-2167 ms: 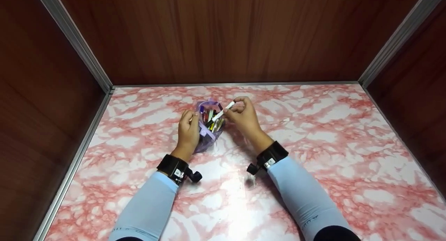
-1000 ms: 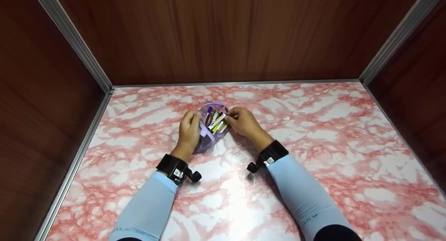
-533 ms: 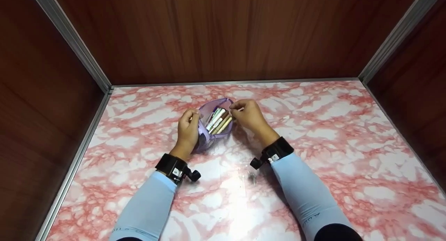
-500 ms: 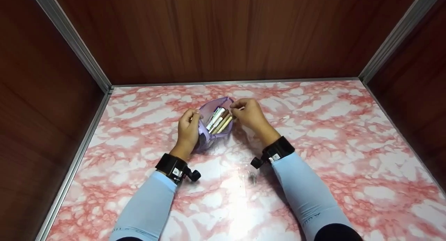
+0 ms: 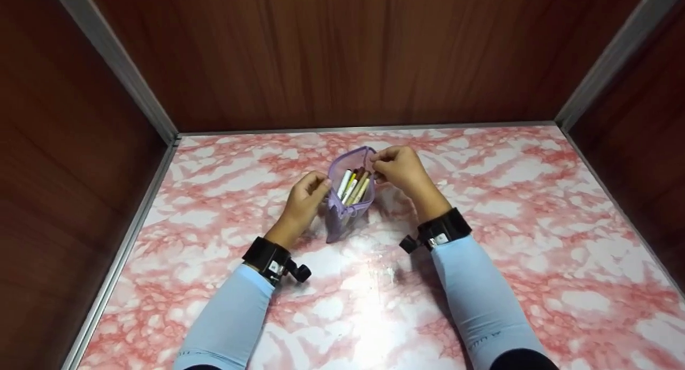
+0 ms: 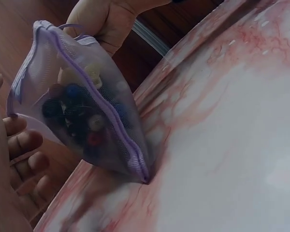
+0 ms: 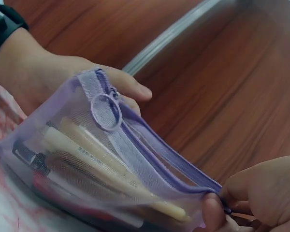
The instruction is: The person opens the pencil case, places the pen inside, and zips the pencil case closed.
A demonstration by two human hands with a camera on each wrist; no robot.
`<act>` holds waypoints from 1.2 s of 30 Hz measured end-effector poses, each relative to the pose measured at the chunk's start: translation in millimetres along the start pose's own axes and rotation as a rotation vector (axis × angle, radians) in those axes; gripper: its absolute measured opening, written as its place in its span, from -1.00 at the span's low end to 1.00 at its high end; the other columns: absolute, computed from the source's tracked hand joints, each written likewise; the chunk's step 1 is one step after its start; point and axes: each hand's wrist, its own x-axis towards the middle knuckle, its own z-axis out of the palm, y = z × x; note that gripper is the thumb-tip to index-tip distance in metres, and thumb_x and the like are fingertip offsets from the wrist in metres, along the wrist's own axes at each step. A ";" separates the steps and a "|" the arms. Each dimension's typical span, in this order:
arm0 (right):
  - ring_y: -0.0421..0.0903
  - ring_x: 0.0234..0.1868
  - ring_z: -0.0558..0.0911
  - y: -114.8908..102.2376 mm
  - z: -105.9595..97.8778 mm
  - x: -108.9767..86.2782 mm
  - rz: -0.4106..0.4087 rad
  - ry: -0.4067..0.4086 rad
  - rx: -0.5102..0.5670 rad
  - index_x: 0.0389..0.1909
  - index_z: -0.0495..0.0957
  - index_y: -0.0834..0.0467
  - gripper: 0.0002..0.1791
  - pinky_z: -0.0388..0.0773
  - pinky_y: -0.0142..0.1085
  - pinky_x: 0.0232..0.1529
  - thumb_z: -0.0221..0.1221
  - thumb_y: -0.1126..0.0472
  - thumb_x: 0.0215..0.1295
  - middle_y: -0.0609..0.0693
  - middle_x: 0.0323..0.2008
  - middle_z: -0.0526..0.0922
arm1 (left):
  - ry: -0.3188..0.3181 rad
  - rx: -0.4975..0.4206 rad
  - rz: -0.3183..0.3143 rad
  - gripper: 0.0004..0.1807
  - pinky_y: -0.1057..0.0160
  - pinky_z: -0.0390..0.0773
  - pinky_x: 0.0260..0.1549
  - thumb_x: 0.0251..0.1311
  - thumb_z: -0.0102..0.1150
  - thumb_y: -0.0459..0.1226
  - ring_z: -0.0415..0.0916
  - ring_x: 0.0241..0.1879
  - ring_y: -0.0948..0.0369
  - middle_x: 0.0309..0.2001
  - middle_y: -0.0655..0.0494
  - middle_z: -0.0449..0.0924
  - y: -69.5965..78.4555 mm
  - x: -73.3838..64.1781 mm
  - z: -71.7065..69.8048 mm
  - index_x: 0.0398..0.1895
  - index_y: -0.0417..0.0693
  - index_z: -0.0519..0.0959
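Note:
A purple mesh pencil case (image 5: pixel 339 220) stands on the table, unzipped, its mouth gaping upward. Several markers (image 5: pixel 353 190) lean inside it, with white, yellow and brown barrels. My right hand (image 5: pixel 405 170) pinches the rim at the far right corner between thumb and fingers. My left hand (image 5: pixel 304 203) is at the opposite side, fingertips right at the rim. In the left wrist view, the left fingers (image 6: pixel 26 164) are spread and loosely bent beside the mesh. A round zipper pull (image 7: pixel 106 112) hangs from the near end in the right wrist view.
The table (image 5: pixel 535 284) has a red and white marbled top. Dark wooden panels (image 5: pixel 364 54) enclose its back and sides, with metal strips along the edges. Each wrist wears a black camera band (image 5: pixel 445 226).
A white marker went from my right hand into the pencil case. My right hand then took the rim. The case shifted right and turned, and its mouth widened; my left fingers have loosened.

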 end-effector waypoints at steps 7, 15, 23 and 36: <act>-0.22 -0.43 0.76 18.1 -12.2 0.2 0.038 0.013 0.107 0.18 0.76 0.45 -0.68 0.89 -0.14 -0.07 0.26 0.38 0.54 0.05 -0.32 0.81 | -0.124 0.175 0.183 -0.57 0.37 0.47 -0.43 0.32 0.54 -0.20 0.40 -0.42 0.18 -0.30 0.00 0.44 5.4 -7.0 3.3 -0.36 -0.24 0.43; -0.23 -0.48 0.74 34.2 -12.4 -1.9 0.069 0.033 0.181 0.15 0.76 0.47 -0.69 0.80 -0.36 -0.29 0.28 0.42 0.50 -0.01 -0.32 0.81 | -0.273 0.763 0.481 -0.49 0.06 0.77 -0.21 0.31 0.57 0.14 0.66 -0.18 0.10 0.10 -0.01 0.67 13.3 -23.6 19.5 0.02 -0.06 0.72; -0.21 -0.37 0.79 29.5 -20.3 1.4 0.059 0.008 0.175 0.26 0.71 0.45 -0.63 0.86 -0.27 -0.14 0.22 0.42 0.53 0.28 0.01 0.82 | -0.121 0.900 0.733 -0.82 0.03 0.81 -0.33 0.56 0.28 -0.21 0.77 -0.26 -0.01 0.01 -0.10 0.74 11.2 -20.4 20.2 -0.11 -0.17 0.68; -0.12 -0.28 0.71 -18.4 -22.8 -36.0 -0.416 -0.137 -0.330 -0.05 0.83 0.26 -0.86 0.63 -0.39 -0.26 0.39 0.34 0.46 0.18 -0.18 0.86 | 0.113 0.764 0.844 -0.85 0.19 0.63 -0.59 0.47 0.34 -0.35 0.45 -0.56 0.14 -0.25 -0.07 0.52 8.7 -17.7 20.6 -0.29 -0.15 0.57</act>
